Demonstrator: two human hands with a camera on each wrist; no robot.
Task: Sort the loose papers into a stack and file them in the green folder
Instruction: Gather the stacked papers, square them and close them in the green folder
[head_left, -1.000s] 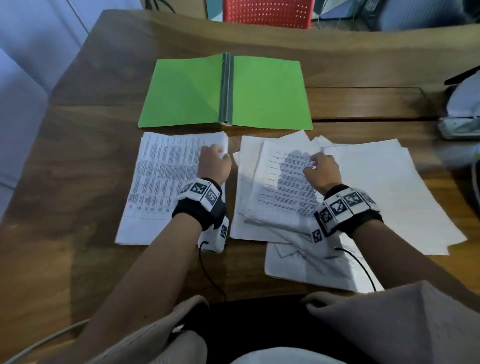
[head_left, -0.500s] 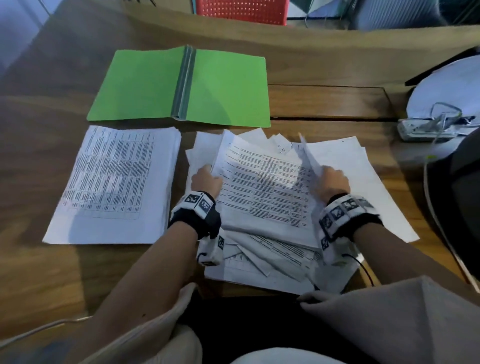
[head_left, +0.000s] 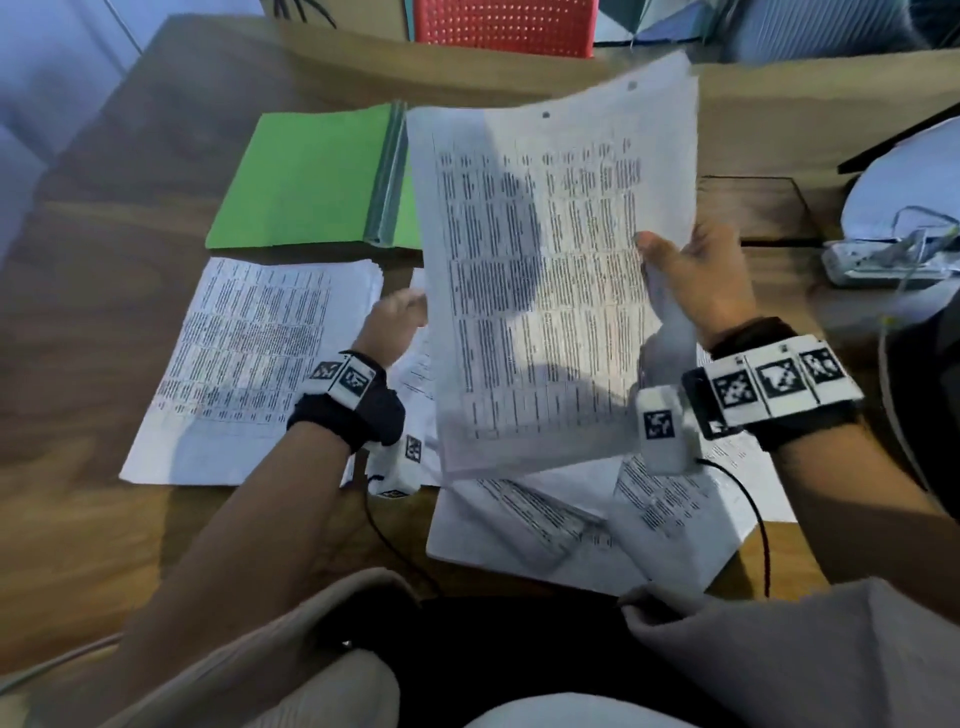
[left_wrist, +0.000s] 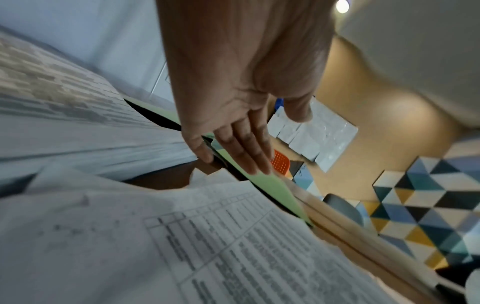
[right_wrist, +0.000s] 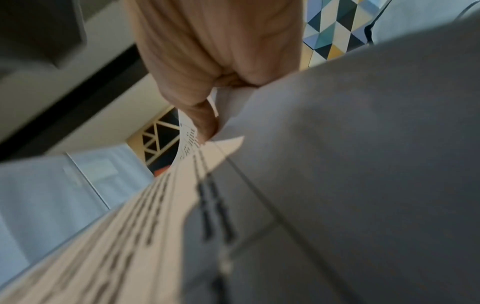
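Note:
A green folder (head_left: 306, 182) lies open at the far side of the wooden table (head_left: 93, 312). Below it on the left rests a neat paper stack (head_left: 249, 364). My right hand (head_left: 691, 280) pinches the right edge of a printed sheet bundle (head_left: 545, 270) and holds it raised above the loose pile (head_left: 571, 525). In the right wrist view the thumb and fingers (right_wrist: 207, 123) clamp the bundle's (right_wrist: 155, 205) edge. My left hand (head_left: 395, 327) hovers with straight fingers beside the bundle's left edge, holding nothing. The left wrist view shows its fingers (left_wrist: 246, 152) extended over the folder (left_wrist: 272, 189).
A white power strip (head_left: 883, 260) with cables sits at the right table edge beside a white round object (head_left: 909, 182). A red chair (head_left: 504, 26) stands beyond the table. A cable (head_left: 395, 545) runs from my left wrist toward my lap.
My right hand has lifted a bundle of sheets off the loose pile and raised it upright. My left hand has let go of the bundle's left edge and opened.

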